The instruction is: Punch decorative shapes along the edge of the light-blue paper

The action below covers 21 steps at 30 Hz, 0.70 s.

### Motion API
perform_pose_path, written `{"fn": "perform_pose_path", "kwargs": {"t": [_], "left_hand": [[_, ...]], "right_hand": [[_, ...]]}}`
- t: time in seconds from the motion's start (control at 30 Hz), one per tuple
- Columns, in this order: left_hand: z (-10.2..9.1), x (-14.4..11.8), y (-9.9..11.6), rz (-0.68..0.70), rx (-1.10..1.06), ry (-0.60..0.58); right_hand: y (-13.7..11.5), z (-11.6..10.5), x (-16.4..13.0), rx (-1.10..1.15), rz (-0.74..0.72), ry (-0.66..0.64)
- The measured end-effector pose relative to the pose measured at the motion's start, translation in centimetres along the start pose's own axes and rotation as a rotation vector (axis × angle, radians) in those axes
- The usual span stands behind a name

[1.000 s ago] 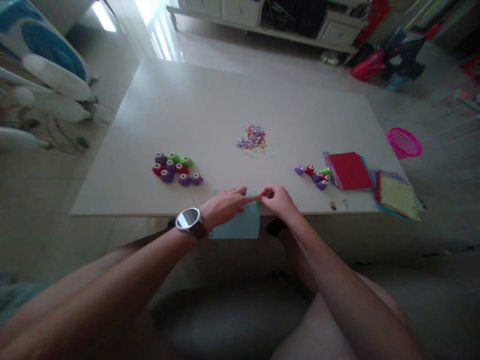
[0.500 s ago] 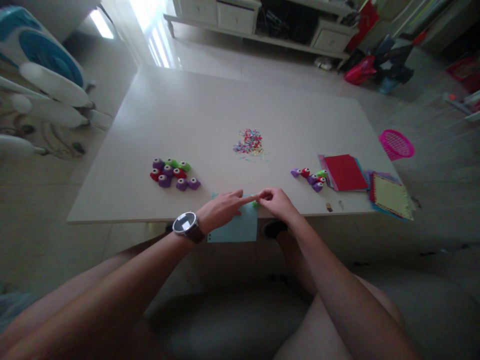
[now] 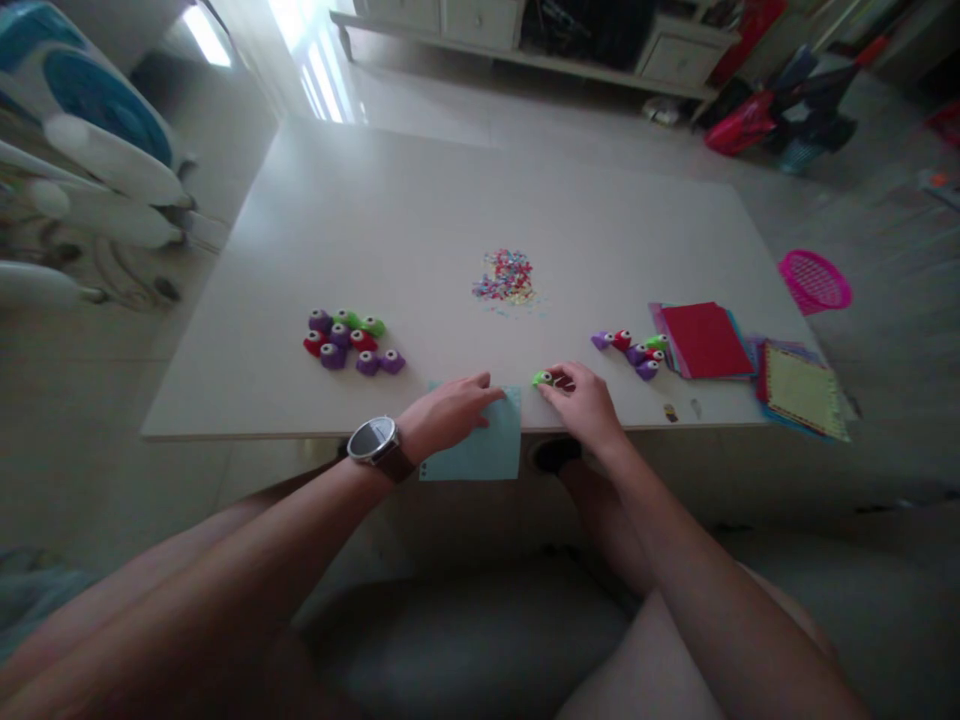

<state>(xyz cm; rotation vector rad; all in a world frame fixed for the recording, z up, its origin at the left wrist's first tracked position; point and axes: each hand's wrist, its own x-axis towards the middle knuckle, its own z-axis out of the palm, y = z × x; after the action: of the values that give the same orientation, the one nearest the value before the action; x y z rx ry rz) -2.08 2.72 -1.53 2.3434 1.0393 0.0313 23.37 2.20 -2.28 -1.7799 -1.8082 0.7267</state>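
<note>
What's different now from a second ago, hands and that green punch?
The right hand drew the green punch off the blue sheet's edge, rightward onto the table, grip kept. The left hand still presses the sheet. The punch clusters, confetti pile and paper stack stayed put.

A small green punch (image 3: pixel 541 379) is seen on the table (image 3: pixel 420 220), just right of a light blue paper (image 3: pixel 480 450). The paper lies flat and hangs over the near table edge.
</note>
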Motion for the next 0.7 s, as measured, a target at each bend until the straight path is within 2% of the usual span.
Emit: {"fn": "perform_pose_path", "kwargs": {"t": [0.17,0.27,0.5,0.7], "left_hand": [[0.0,0.1,0.0,-0.012,-0.032,0.0],[0.0,0.2,0.0,-0.021,-0.039,0.001],[0.4,0.2,-0.3,-0.01,-0.037,0.018],[0.2,0.2,0.0,-0.017,-0.021,0.015]], "right_hand": [[1.2,-1.2,0.3,-0.169,-0.005,0.049],[1.0,-1.1,0.1,-0.195,-0.06,0.049],[-1.5,-0.3,-0.8,-0.188,-0.126,-0.09],[-1.2,0.1,-1.1,-0.247,-0.115,-0.148]]}}
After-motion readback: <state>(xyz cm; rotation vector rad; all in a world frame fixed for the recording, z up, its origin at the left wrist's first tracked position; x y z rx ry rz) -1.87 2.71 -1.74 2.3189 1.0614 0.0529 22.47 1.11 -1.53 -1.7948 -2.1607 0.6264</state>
